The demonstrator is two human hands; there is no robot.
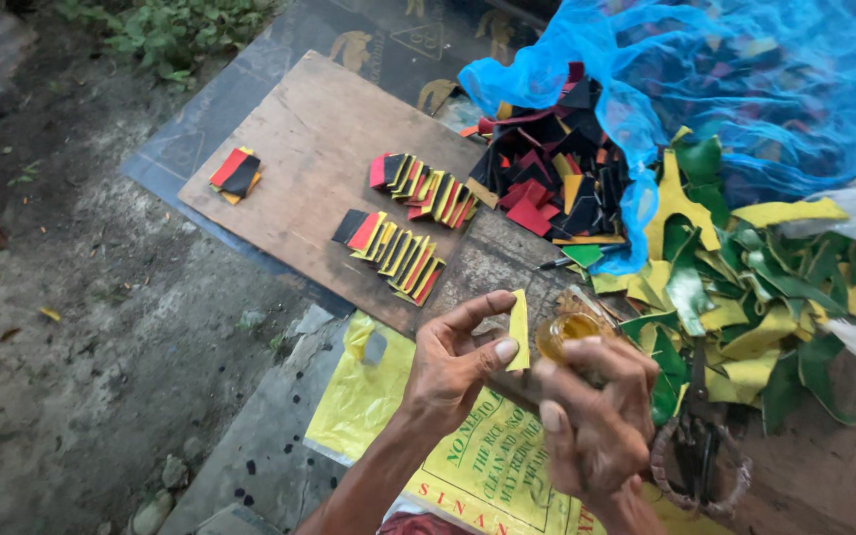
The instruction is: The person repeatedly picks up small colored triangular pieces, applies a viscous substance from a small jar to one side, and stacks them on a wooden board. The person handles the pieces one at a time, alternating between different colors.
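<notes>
My left hand (455, 362) pinches a small yellow piece of sheet material (518, 330) between thumb and fingers, held upright. My right hand (594, 416) is closed around a small round jar of amber liquid (567, 332), right beside the yellow piece. Both hands hover over a dark work surface and a yellow printed plastic bag (369, 396).
A wooden board (314, 129) carries two fanned rows of red, black and yellow pieces (393, 253) and a small stack (236, 175). A blue plastic bag (666, 69) spills dark and red pieces (547, 178). Green and yellow scraps (745, 297) lie right, scissors (695, 446) near them, a pen (562, 263) by the pile.
</notes>
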